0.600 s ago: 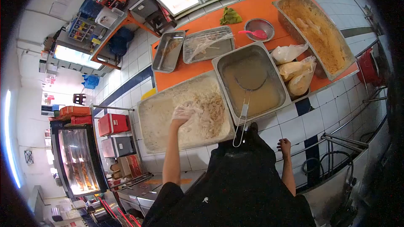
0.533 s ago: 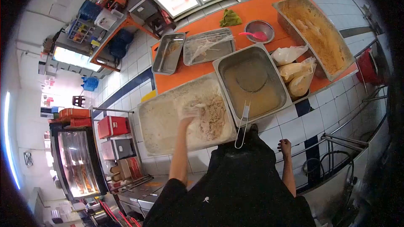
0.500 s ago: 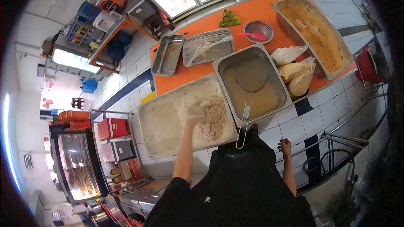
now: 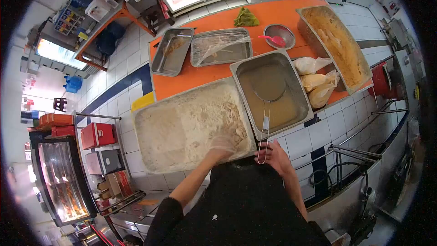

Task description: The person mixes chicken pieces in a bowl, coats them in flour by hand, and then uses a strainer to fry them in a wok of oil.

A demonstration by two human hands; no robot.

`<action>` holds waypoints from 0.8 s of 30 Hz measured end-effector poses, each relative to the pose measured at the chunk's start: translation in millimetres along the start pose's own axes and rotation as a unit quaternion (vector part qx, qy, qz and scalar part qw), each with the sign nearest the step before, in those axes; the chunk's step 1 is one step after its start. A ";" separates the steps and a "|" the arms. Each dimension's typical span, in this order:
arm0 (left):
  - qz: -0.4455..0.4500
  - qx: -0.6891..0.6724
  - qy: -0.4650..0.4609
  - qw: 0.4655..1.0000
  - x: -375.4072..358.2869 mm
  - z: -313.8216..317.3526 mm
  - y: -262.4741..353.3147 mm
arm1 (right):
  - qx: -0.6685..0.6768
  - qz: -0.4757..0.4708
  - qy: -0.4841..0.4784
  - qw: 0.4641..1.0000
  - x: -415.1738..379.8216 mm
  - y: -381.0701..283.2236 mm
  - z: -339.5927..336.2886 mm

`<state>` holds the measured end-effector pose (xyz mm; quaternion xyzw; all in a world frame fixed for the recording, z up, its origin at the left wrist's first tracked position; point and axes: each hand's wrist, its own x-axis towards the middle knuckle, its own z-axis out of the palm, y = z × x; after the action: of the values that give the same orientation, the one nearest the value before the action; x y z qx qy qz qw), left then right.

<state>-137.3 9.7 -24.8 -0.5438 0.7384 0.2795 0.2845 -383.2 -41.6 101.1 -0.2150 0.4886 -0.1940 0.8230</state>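
Observation:
My left hand (image 4: pixel 222 146), whitish with flour and smeared by motion, is in the long metal tray of flour (image 4: pixel 164 127) at its near right side. Its fingers are blurred beside floury clumped pieces (image 4: pixel 233 125), whose kind I cannot make out. My right hand (image 4: pixel 274 156) is by the wire handle of a strainer (image 4: pixel 265 125), its fingers apart and partly behind the handle; no firm grip shows. The strainer's round mesh sits in cloudy liquid in a deep steel pan (image 4: pixel 306 105), and its handle sticks out over the near rim.
On the orange table (image 4: pixel 214 18) are two shallow metal trays (image 4: pixel 170 66), one partly covered with plastic film, a green cloth (image 4: pixel 246 17), and a bowl with a pink scoop (image 4: pixel 276 41). Filled bags (image 4: pixel 314 66) lie beside a deep tray of orange-yellow coating (image 4: pixel 350 50).
My right hand has come in from the right side to the strainer handle. My left hand has moved nearer to me and right within the flour tray. The view has shifted slightly.

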 end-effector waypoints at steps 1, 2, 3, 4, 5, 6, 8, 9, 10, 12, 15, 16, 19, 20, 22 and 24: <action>0.001 -0.002 0.004 1.000 7.5 -1.0 -8.5 | 0.094 0.022 -0.013 0.995 -0.1 -5.8 15.5; -0.056 -0.127 0.078 0.987 13.4 -3.6 -20.2 | 0.091 0.017 -0.012 0.996 5.4 -6.8 20.6; -0.110 -0.249 0.148 0.951 15.7 -3.0 -29.9 | 0.121 0.016 -0.019 0.992 13.5 -3.8 22.9; -0.107 -0.248 0.151 0.951 19.3 5.5 -37.6 | 0.151 0.014 -0.025 0.988 21.7 -0.3 22.0; -0.067 -0.390 0.251 0.883 22.5 13.2 -46.9 | 0.152 0.007 -0.024 0.988 30.4 5.6 15.4; -0.022 -0.517 0.340 0.785 25.3 14.4 -56.5 | 0.202 -0.006 -0.087 0.976 38.6 13.4 4.6; -0.017 -0.378 0.261 0.888 5.7 -15.5 -61.4 | 0.255 -0.019 -0.140 0.956 31.5 18.6 -8.0; -0.020 -0.228 0.179 0.957 -10.8 -34.3 -57.3 | 0.209 -0.015 -0.107 0.972 18.9 13.5 -8.1; -0.018 -0.228 0.178 0.957 -28.2 -51.2 -48.6 | 0.160 -0.010 -0.074 0.984 7.4 7.0 -8.8; 0.019 -0.315 0.318 0.894 -58.8 -82.8 -33.9 | 0.028 -0.008 0.002 1.000 -20.6 4.7 -14.9; -0.068 -0.203 0.330 0.920 -59.7 -92.7 -7.9 | -0.329 -0.097 0.176 0.923 -36.6 28.6 -31.3; -0.067 -0.204 0.329 0.920 -44.0 -90.3 -3.2 | -0.531 -0.183 0.255 0.787 -37.2 34.7 -36.6; -0.139 -0.048 0.197 0.969 28.3 -53.0 -21.9 | -0.570 -0.115 0.259 0.772 -46.7 11.1 -12.6; -0.103 -0.100 0.219 0.965 49.1 -36.5 -43.1 | -0.570 -0.119 0.259 0.771 -47.0 7.3 -8.4; -0.074 -0.153 0.236 0.957 41.3 -45.3 -61.3 | -0.569 -0.110 0.267 0.770 -49.3 6.3 -1.4; -0.120 -0.171 0.076 0.975 8.2 -97.2 -66.1 | -0.557 -0.113 0.267 0.778 -55.6 0.0 2.7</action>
<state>-87.1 -82.4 28.7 -0.6889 0.6282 0.3234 0.1620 -405.7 -11.7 142.4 -0.6293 0.6839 -0.0295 0.3680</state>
